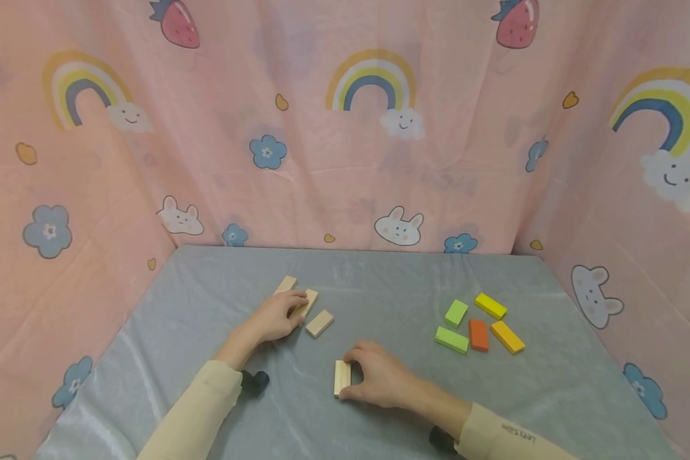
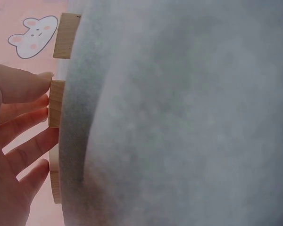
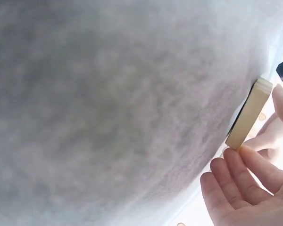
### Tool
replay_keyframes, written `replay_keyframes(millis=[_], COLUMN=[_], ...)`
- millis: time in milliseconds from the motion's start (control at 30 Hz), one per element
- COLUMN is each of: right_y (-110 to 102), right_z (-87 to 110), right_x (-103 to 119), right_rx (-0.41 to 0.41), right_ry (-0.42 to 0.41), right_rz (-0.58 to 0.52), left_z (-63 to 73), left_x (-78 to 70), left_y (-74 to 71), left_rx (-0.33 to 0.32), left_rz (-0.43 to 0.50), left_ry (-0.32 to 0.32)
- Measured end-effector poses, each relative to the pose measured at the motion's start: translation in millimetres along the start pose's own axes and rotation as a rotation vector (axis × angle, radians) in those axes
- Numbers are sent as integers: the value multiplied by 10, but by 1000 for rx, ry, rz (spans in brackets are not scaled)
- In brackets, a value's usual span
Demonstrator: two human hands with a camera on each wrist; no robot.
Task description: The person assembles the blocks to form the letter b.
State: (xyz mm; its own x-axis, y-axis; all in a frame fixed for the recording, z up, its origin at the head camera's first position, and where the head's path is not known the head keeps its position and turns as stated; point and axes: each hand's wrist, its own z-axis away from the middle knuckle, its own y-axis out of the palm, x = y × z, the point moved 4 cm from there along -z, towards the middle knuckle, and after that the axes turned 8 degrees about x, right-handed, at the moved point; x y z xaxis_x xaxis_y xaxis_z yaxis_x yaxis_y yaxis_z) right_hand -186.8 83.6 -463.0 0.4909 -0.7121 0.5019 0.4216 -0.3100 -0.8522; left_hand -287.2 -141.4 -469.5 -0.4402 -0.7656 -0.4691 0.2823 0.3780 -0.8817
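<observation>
My left hand [image 1: 276, 316] pinches a plain wooden block [image 1: 309, 303] on the grey cloth. In the left wrist view, its thumb and fingers reach that wooden block [image 2: 56, 103]. A second plain block [image 1: 287, 284] lies just beyond the hand, partly covered by it, and a third [image 1: 320, 324] lies to its right. Nearer the front, my right hand [image 1: 382, 375] holds a pale wooden piece [image 1: 342, 379] lengthwise between thumb and fingers. Fine lines run along this piece. The right wrist view shows fingertips against one end of the wooden piece [image 3: 250, 115], with the thumb near the other.
To the right lie two green blocks [image 1: 452, 340], an orange-red block [image 1: 478, 335] and two yellow blocks [image 1: 507, 337]. Grey cloth [image 1: 379, 281] covers the table. A pink printed curtain [image 1: 333, 179] stands behind it and along both sides.
</observation>
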Motion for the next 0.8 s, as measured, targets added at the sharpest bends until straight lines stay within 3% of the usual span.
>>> replay_keyframes(millis=[367, 800], right_y=[-127, -289], right_z=[-92, -246], right_x=[-19, -45], right_rx=[-35, -119], right_ry=[-32, 32], right_rz=[-99, -162], left_z=[-5, 3], left_x=[-2, 1], left_y=[-3, 0], left_rx=[7, -7], left_rz=[12, 14], left_ry=[-6, 15])
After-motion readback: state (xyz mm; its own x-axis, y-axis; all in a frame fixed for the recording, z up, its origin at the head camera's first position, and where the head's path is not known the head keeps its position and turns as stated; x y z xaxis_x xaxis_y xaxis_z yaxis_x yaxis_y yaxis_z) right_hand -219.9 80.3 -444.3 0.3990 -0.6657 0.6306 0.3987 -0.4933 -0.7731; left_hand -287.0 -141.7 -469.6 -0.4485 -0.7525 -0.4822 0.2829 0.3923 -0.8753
